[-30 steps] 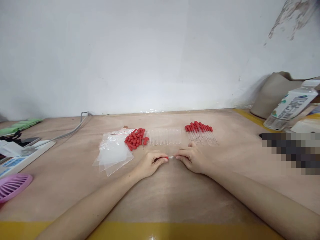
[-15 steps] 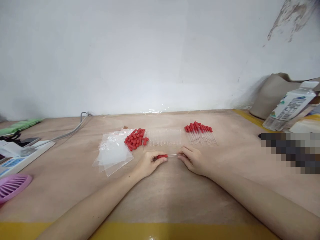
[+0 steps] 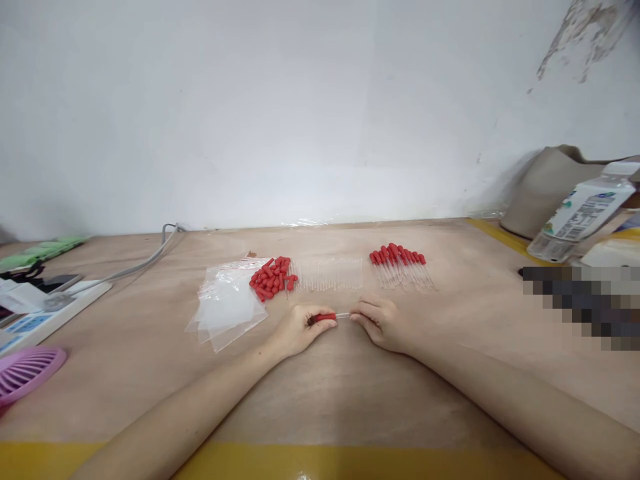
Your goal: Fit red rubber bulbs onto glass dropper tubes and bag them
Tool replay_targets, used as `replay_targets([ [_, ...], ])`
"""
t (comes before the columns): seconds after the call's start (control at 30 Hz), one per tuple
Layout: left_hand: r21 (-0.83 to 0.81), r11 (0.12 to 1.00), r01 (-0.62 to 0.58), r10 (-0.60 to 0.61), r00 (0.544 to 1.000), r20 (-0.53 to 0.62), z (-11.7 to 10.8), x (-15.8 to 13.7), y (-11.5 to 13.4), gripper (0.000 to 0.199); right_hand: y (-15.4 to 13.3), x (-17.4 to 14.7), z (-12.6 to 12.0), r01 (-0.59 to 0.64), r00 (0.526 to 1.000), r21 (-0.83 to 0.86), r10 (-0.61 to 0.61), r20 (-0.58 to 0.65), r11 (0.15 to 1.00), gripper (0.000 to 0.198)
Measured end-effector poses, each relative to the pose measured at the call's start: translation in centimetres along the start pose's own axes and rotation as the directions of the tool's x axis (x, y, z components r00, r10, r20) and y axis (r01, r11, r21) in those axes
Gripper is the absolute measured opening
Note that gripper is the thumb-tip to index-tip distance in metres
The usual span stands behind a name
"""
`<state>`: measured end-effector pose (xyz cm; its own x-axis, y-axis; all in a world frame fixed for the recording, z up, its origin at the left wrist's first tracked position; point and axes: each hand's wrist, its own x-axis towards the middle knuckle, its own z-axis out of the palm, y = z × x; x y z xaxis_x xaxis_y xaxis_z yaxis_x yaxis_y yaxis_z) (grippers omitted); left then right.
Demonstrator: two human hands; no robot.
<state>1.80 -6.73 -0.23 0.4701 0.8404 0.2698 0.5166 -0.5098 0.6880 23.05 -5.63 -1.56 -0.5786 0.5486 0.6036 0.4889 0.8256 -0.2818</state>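
Right grip [image 3: 377,323], pinched on clear tube [image 3: 343,315], nearer left grip [image 3: 301,328] around red bulb [image 3: 327,318], bags [image 3: 227,300] off left.

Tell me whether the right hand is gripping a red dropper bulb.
No, the left hand grips the red dropper bulb, while the right hand pinches the clear dropper tube extending from it.

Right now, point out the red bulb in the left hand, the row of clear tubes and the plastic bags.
Red bulb [image 3: 326,318], head view: middle of its exposed side.
Row of clear tubes [image 3: 329,274], head view: middle of the row.
Plastic bags [image 3: 227,301], head view: flat face, mid-pile.
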Motion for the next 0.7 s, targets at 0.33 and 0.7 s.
replay_targets([
  [0.33, 0.054, 0.998, -0.034, 0.034, 0.999, -0.011, -0.1, 0.0, 0.2, 0.017, -0.7, 0.3, 0.3, -0.065, 0.995, -0.049, 0.069, 0.078, 0.997, 0.031],
  [0.7, 0.179, 0.978, -0.106, 0.131, 0.982, -0.135, -0.1, 0.0, -0.2, 0.023, -1.5, 0.4, -0.7, -0.004, 0.99, -0.282, 0.043, 0.133, 0.959, 0.026],
])
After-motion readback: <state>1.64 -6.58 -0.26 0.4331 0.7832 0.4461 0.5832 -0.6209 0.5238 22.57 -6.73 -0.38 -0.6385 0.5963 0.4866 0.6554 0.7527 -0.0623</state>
